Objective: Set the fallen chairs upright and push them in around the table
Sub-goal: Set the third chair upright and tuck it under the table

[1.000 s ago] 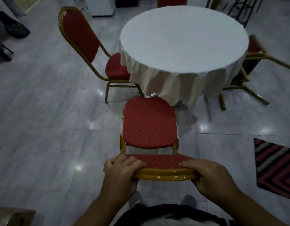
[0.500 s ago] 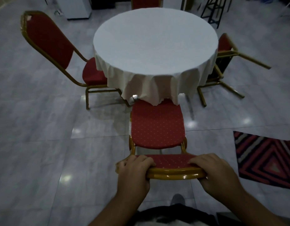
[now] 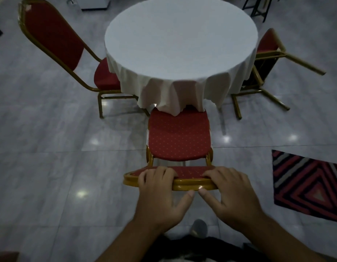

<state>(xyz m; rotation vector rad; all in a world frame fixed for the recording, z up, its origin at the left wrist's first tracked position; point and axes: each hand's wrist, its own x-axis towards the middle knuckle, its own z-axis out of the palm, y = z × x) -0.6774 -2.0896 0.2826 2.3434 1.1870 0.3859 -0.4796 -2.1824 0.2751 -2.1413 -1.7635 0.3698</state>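
Note:
A red chair with a gold frame (image 3: 178, 137) stands upright right in front of me, the front of its seat tucked under the hanging white cloth of the round table (image 3: 181, 40). My left hand (image 3: 160, 193) and my right hand (image 3: 228, 191) both rest on the top rail of its backrest, fingers over the front, thumbs loose behind. A second red chair (image 3: 56, 40) stands upright at the table's left, seat partly under the cloth. At the table's right a third red chair (image 3: 268, 59) lies tipped over, its gold legs pointing out to the right.
A red, grey and black striped rug (image 3: 307, 186) lies on the grey tiled floor at the right. A black metal frame (image 3: 258, 6) stands beyond the table at the far right, and a white cabinet base (image 3: 94, 3) at the far left.
The chair I hold has slid forward until its seat front went under the tablecloth. I have stepped closer to the table, and my thumbs have loosened from the rail.

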